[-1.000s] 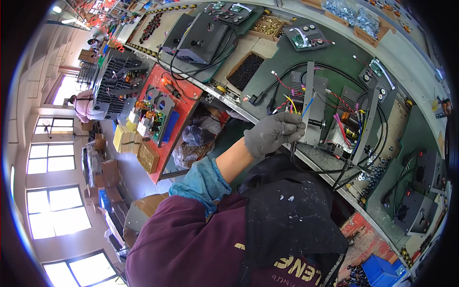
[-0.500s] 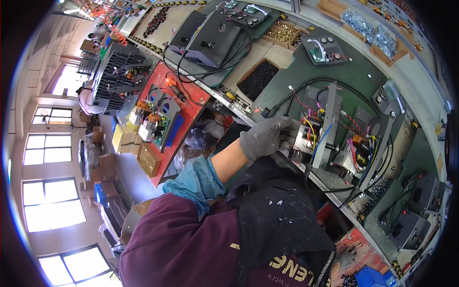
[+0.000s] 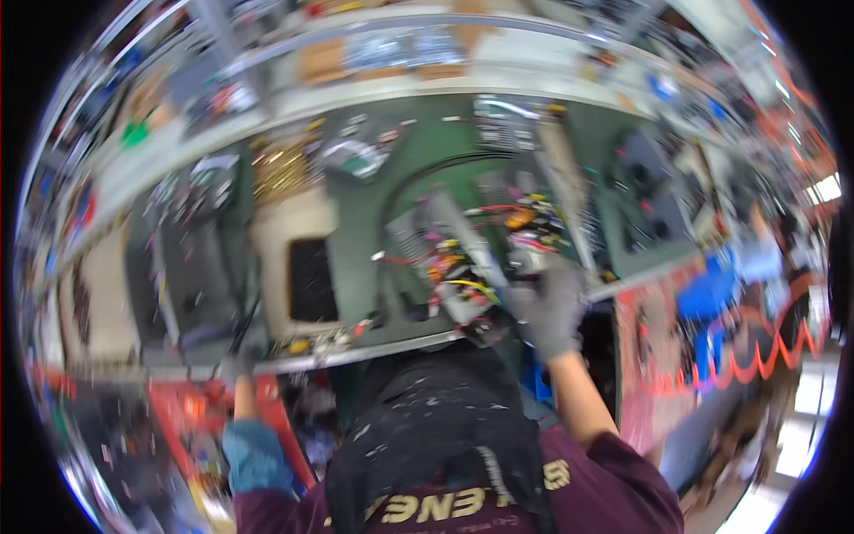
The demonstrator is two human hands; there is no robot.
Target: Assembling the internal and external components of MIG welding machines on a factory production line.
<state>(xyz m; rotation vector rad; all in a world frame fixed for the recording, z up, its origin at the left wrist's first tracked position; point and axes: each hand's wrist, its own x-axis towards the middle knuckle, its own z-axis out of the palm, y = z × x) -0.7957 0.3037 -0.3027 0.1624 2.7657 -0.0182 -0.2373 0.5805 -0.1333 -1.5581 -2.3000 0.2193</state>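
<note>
The whole view is smeared by motion. My left hand (image 3: 236, 363), in a grey glove, is at the bench's front edge, close to the dark metal housing (image 3: 200, 280) and a black cable there; its fingers are blurred. My right hand (image 3: 550, 307), gloved in grey too, lies against the near end of the right-hand electronics assembly (image 3: 534, 230), where its fingers are indistinct. Just left of it sits a second electronics assembly (image 3: 454, 276) with a metal plate, yellow and red wires and a light-coloured block at the bench edge.
A black tray of small dark parts (image 3: 311, 279) and a bin of brass-coloured parts (image 3: 283, 171) are left of centre. A panel with a white cable (image 3: 356, 158) lies behind. Dark housings (image 3: 645, 191) stand right. Below them are a red surface (image 3: 649, 329) and a coiled orange hose (image 3: 738, 360).
The view has swung round to face the bench squarely. My left hand has left the wired assembly and reached left to the dark housing. My right hand now shows at the right-hand assembly.
</note>
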